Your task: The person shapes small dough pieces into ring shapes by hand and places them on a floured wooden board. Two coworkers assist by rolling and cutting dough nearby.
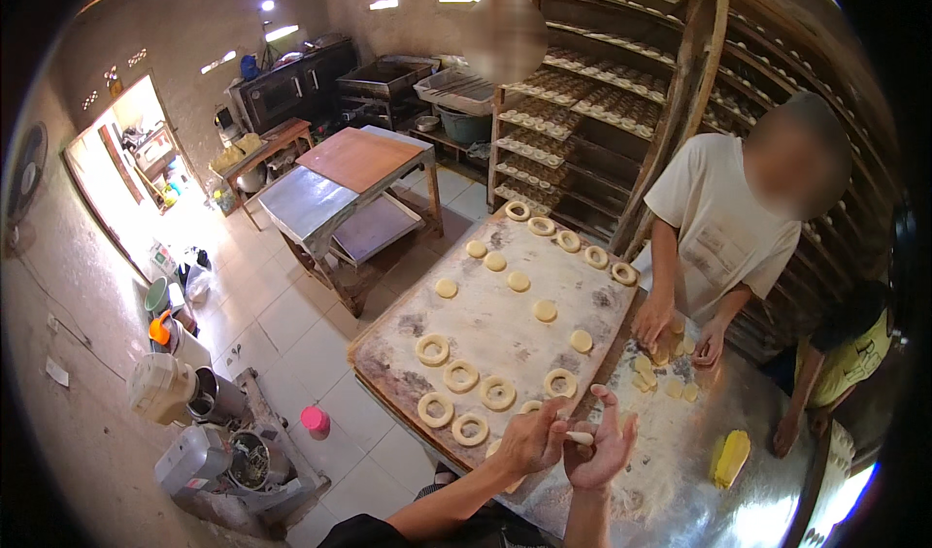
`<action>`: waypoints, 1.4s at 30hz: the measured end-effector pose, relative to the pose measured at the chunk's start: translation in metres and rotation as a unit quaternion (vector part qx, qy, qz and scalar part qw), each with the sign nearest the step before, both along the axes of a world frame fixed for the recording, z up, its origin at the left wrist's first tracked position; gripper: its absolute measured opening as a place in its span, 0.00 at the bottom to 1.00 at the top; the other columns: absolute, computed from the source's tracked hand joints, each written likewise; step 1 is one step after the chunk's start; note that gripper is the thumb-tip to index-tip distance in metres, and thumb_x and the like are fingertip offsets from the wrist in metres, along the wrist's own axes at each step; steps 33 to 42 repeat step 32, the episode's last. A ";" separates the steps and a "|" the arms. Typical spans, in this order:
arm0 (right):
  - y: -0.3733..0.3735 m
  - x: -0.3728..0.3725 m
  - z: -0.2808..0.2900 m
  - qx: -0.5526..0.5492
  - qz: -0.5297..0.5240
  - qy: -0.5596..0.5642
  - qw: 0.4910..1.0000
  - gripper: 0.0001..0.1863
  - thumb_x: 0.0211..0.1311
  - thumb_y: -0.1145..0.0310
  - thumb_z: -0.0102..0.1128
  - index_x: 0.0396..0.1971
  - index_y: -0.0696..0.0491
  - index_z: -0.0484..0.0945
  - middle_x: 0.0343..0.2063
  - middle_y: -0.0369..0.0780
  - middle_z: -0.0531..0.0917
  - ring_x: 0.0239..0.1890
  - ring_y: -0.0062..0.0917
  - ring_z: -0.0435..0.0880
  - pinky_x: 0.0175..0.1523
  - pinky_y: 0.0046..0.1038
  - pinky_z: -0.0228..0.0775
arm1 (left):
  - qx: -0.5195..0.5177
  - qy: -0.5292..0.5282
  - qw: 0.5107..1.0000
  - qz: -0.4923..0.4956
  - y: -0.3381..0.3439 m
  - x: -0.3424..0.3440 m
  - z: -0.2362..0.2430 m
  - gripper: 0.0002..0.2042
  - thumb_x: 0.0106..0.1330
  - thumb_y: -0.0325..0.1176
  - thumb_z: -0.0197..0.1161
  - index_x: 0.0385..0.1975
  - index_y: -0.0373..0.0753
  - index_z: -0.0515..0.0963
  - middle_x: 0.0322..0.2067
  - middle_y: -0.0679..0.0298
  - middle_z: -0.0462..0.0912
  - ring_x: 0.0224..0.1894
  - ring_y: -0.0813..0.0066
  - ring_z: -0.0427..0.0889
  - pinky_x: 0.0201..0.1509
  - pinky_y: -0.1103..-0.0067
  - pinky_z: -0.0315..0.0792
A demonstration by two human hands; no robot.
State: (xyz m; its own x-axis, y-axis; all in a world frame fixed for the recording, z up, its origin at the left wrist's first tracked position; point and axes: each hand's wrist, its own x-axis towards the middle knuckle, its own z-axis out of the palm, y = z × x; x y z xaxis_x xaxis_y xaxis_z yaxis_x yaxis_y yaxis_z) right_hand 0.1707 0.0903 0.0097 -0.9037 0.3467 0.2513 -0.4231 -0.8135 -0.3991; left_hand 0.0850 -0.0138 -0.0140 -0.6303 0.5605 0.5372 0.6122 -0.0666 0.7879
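A small pale piece of dough (581, 438) is between my two hands, over the near edge of a floured board (476, 330). My left hand (532, 443) has its fingers curled and pressed to the dough from the left. My right hand (599, 451) is turned palm up, some fingers raised, with the dough resting against them. Dough rings lie by my hands, one ring (560, 383) just beyond them and another ring (497, 393) to the left. Several flat dough discs (545, 310) sit farther up the board. Part of one ring is hidden behind my left hand.
Across the metal table (680, 461), a co-worker's hands (660, 325) handle dough pieces (649, 368). A yellow package (731, 458) lies at right; another person (854, 364) is beyond. Racks (582, 82) hold filled trays. A second table (340, 184) and mixers (233, 456) stand left.
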 end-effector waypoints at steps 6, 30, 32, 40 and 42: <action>-0.037 -0.058 -0.007 0.340 -0.106 -0.217 0.909 0.37 0.72 0.61 0.52 0.76 0.52 0.49 0.34 0.38 0.83 0.34 0.21 0.81 0.36 0.19 0.71 | -0.004 -0.105 0.994 -0.010 -0.046 -0.051 0.001 0.17 0.80 0.39 0.46 0.61 0.36 0.62 0.34 0.47 0.82 0.23 0.48 0.82 0.26 0.63 0.74; -0.106 -0.275 -0.022 0.547 -0.063 -0.207 0.809 0.28 0.70 0.52 0.50 0.63 0.53 0.64 0.40 0.38 0.81 0.33 0.16 0.75 0.37 0.22 0.73 | -0.074 -0.070 0.981 0.163 -0.136 -0.215 0.000 0.10 0.76 0.31 0.53 0.53 0.41 0.70 0.25 0.47 0.85 0.27 0.44 0.86 0.28 0.60 0.78; -0.105 -0.280 -0.020 0.613 -0.083 -0.148 0.772 0.29 0.71 0.52 0.48 0.64 0.52 0.62 0.44 0.38 0.80 0.33 0.16 0.74 0.38 0.22 0.73 | -0.071 -0.125 0.977 0.160 -0.135 -0.224 -0.002 0.12 0.76 0.33 0.55 0.55 0.42 0.68 0.26 0.49 0.85 0.28 0.48 0.87 0.29 0.62 0.78; -0.105 -0.280 -0.020 0.613 -0.083 -0.148 0.772 0.29 0.71 0.52 0.48 0.64 0.52 0.62 0.44 0.38 0.80 0.33 0.16 0.74 0.38 0.22 0.73 | -0.071 -0.125 0.977 0.160 -0.135 -0.224 -0.002 0.12 0.76 0.33 0.55 0.55 0.42 0.68 0.26 0.49 0.85 0.28 0.48 0.87 0.29 0.62 0.78; -0.105 -0.280 -0.020 0.613 -0.083 -0.148 0.772 0.29 0.71 0.52 0.48 0.64 0.52 0.62 0.44 0.38 0.80 0.33 0.16 0.74 0.38 0.22 0.73 | -0.071 -0.125 0.977 0.160 -0.135 -0.224 -0.002 0.12 0.76 0.33 0.55 0.55 0.42 0.68 0.26 0.49 0.85 0.28 0.48 0.87 0.29 0.62 0.78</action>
